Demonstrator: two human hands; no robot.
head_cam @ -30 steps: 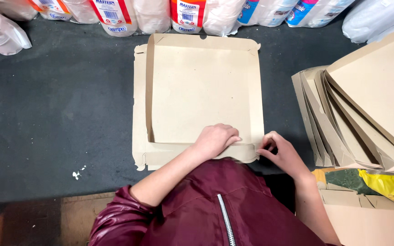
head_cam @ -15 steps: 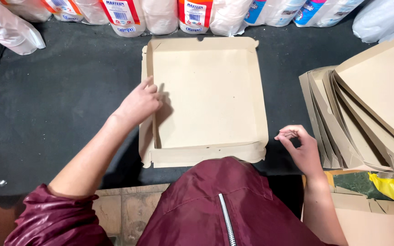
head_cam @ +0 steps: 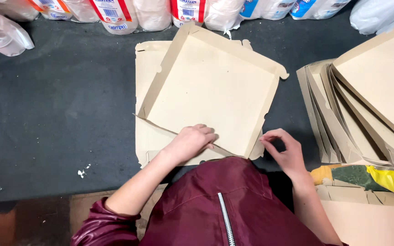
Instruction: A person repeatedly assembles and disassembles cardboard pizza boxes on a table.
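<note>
A square brown cardboard box tray (head_cam: 210, 91) lies turned at an angle on a flat cardboard sheet (head_cam: 147, 64) on the dark table. Its walls are folded up. My left hand (head_cam: 190, 142) presses on the near wall of the tray, fingers curled over its edge. My right hand (head_cam: 284, 150) sits at the tray's near right corner, fingers bent and pinching at the corner flap.
A stack of folded cardboard boxes (head_cam: 365, 105) fans out at the right. White plastic bags and packages (head_cam: 115, 13) line the far edge of the dark table (head_cam: 55, 114). A yellow and green bag (head_cam: 375, 175) lies at the near right.
The tray has been rotated to sit at an angle. My left hand moved from the tray's left wall to its near wall. My right hand stays near the right corner.
</note>
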